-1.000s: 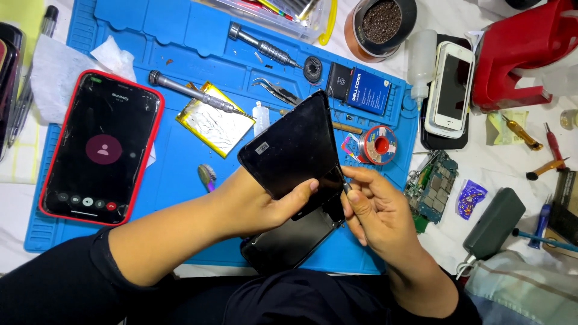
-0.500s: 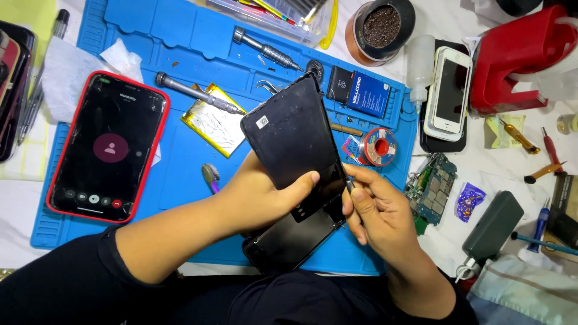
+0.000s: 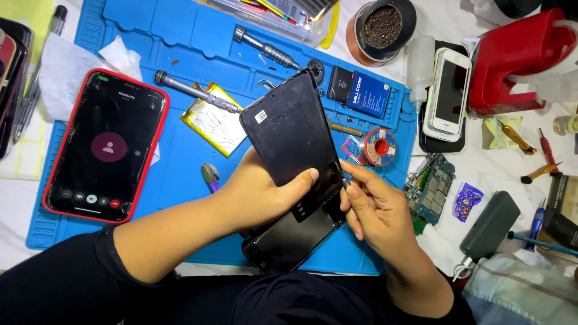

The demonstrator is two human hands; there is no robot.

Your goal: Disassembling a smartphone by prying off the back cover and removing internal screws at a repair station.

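My left hand point(image 3: 265, 192) grips a black phone back panel point(image 3: 292, 129), lifted and tilted up away from the black phone body point(image 3: 289, 241) that lies under it on the blue work mat point(image 3: 180, 174). The thumb presses on the panel's lower edge. My right hand point(image 3: 379, 210) pinches a thin metal tool point(image 3: 343, 177) at the panel's right edge, where panel and body meet.
A red-cased phone point(image 3: 102, 147) with a lit call screen lies at the left. Screwdrivers point(image 3: 195, 92), a foil-wrapped battery point(image 3: 214, 123), a solder spool point(image 3: 378, 146), a circuit board point(image 3: 428, 186), a white phone point(image 3: 448, 93), a red holder point(image 3: 512, 60) and a dark cup point(image 3: 382, 27) surround the mat.
The back panel has swung further up and away from the phone body. My left thumb has shifted onto its lower edge; my right hand stays at the right seam.
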